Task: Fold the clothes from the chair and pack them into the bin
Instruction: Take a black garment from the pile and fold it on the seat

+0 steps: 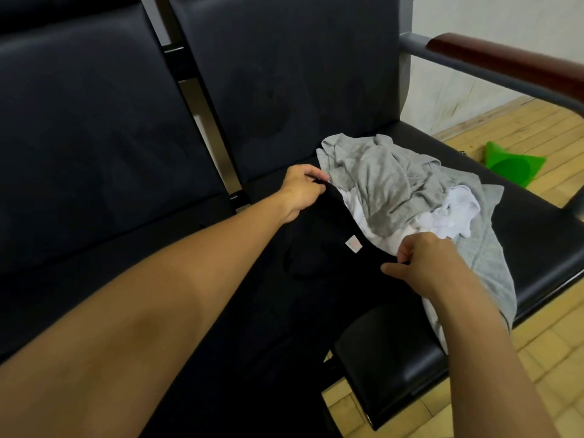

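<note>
Both hands are on the black garment (316, 267), which is spread across the front of the black seat (537, 241). The left hand (300, 192) pinches the garment's top edge at the far corner, thumb and fingers closed on the cloth right beside the grey piece. The right hand (426, 263) pinches the same edge nearer the camera, fingers curled over the hem with the thumb underneath. So the edge runs taut-ish between the two grips, and there's a small white tag (353, 245) on it roughly halfway along.

Right behind that edge sits the rest of the pile: a crumpled grey garment (385, 181) on top, with a white one (455, 213) bunched up in the middle of it. The grey one also trails down over the seat's front edge, behind the right wrist. The black cloth against the black seat is hard to read, so I can't really tell where the garment ends lower down.

To the right there's a reddish-brown armrest (505, 58) on a grey bar, and past it a green plastic thing (512, 162) sits on the yellowish tiled floor (537, 358), well apart from the clothes. Another dark seat is on the left.
</note>
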